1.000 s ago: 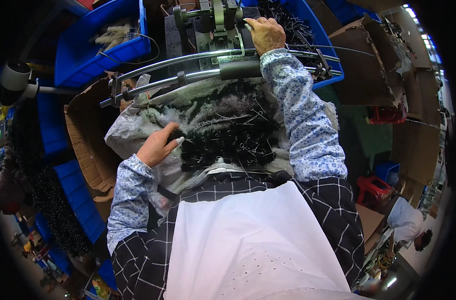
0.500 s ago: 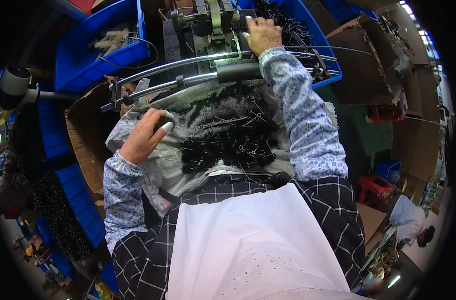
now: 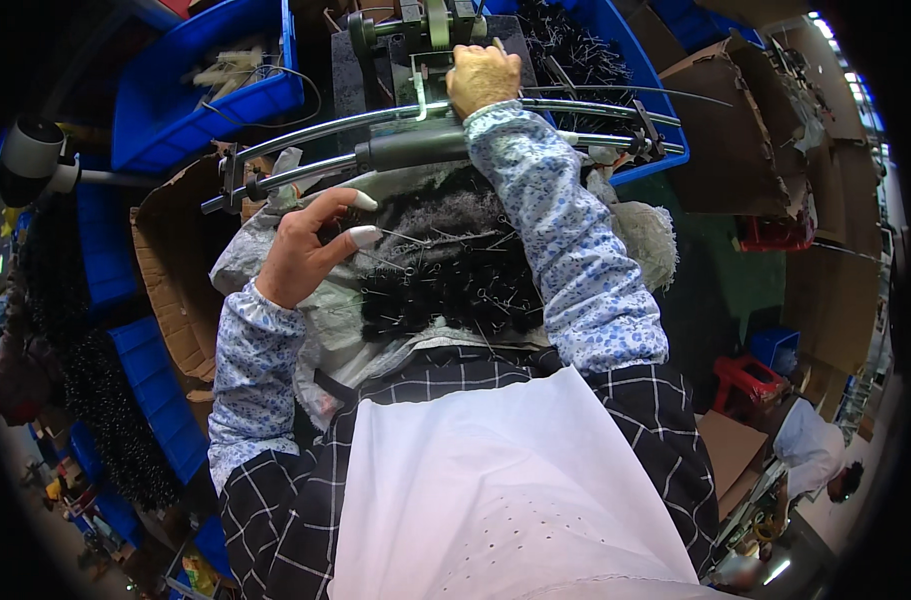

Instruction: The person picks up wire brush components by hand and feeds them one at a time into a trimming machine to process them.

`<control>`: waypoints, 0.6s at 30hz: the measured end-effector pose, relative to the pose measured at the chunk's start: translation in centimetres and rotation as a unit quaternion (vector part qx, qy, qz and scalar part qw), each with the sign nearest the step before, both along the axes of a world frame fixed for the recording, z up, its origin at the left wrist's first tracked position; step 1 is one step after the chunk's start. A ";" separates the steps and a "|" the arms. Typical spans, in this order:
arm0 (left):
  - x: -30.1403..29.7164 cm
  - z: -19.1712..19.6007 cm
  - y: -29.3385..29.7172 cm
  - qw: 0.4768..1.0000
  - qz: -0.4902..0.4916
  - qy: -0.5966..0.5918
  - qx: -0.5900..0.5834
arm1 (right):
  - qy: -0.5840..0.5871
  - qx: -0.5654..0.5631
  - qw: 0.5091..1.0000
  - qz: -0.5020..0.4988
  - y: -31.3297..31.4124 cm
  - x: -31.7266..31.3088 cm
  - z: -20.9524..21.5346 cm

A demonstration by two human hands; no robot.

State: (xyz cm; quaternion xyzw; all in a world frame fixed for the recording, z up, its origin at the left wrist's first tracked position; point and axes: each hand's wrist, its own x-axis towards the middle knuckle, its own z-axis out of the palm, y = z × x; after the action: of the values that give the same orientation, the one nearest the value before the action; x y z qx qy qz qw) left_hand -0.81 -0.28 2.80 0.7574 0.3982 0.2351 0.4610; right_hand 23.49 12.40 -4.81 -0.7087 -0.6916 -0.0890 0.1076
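Here, near the top centre of the frame, the right hand (image 3: 482, 78) is stretched forward with its fingers curled down onto a small machine (image 3: 425, 40), clamped at a thin metal wire (image 3: 615, 92) that runs off toward the right; exactly what the fingers pinch I cannot tell. Left of centre, the left hand (image 3: 307, 250) hovers over a heap of black bristly pieces (image 3: 455, 270) lying on a grey plastic sheet (image 3: 275, 270) in the lap, its taped thumb and forefinger pinched together on a thin wire stem from the heap. Two curved metal bars (image 3: 375, 150) cross the frame between the hands. Blue bins (image 3: 205, 90) fill the upper left, and a brown cardboard box (image 3: 175, 270) sits at the left, beside the sheet.
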 end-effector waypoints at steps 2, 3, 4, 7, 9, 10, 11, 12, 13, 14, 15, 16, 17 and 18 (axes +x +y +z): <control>0.2 0.4 0.0 1.000 0.001 0.010 -0.026 | -0.011 0.024 1.000 0.009 -0.1 -0.3 -0.2; 0.2 0.5 0.0 0.998 0.001 0.020 -0.052 | -0.010 0.024 1.000 0.009 -0.2 -0.2 -0.1; 0.1 0.5 0.1 0.998 0.001 0.019 -0.053 | -0.020 0.014 1.000 0.006 -0.3 0.1 0.1; -0.5 0.1 0.0 0.996 0.018 0.034 -0.076 | -0.003 -0.014 1.000 0.006 -1.0 2.4 1.1; -1.1 -0.6 -0.3 0.998 0.028 0.012 -0.049 | -0.007 0.005 1.000 0.006 -1.1 4.6 0.5; -1.2 -0.9 -0.3 0.998 0.028 0.010 -0.052 | -0.018 0.024 1.000 0.008 -0.9 5.8 -0.3; -1.4 -1.2 -0.2 0.999 0.023 0.020 -0.024 | -0.038 0.052 0.998 0.014 -0.9 6.3 -0.4; -1.4 -1.6 -0.1 0.999 0.018 0.031 0.004 | -0.018 -0.004 1.000 0.015 -0.4 7.1 -0.2; -1.2 -1.9 -0.4 0.999 0.036 -0.013 -0.038 | 0.039 -0.050 0.998 0.000 0.0 7.2 1.0; -0.2 -0.8 -0.1 0.998 0.018 -0.030 -0.060 | 0.094 -0.095 0.991 -0.025 0.4 8.0 1.6; 0.5 -0.5 0.1 0.997 0.006 -0.030 -0.076 | 0.027 -0.027 0.999 -0.009 1.0 9.5 1.0; 0.7 -0.4 0.3 0.996 0.003 -0.026 -0.087 | -0.035 0.046 0.998 0.017 1.3 9.2 1.5; 0.9 -0.8 0.4 0.992 0.002 -0.048 -0.119 | 0.021 -0.045 0.999 -0.011 1.4 8.6 2.5; 1.1 -0.8 0.2 0.992 0.006 -0.046 -0.120 | 0.023 -0.046 0.999 -0.007 1.7 8.8 2.7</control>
State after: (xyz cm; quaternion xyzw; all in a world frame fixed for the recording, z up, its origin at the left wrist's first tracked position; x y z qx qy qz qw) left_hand 0.28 -0.11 1.98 0.6827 0.4064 0.2228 0.5649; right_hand 32.25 14.14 -2.16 -0.7198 -0.6870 -0.0411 0.0902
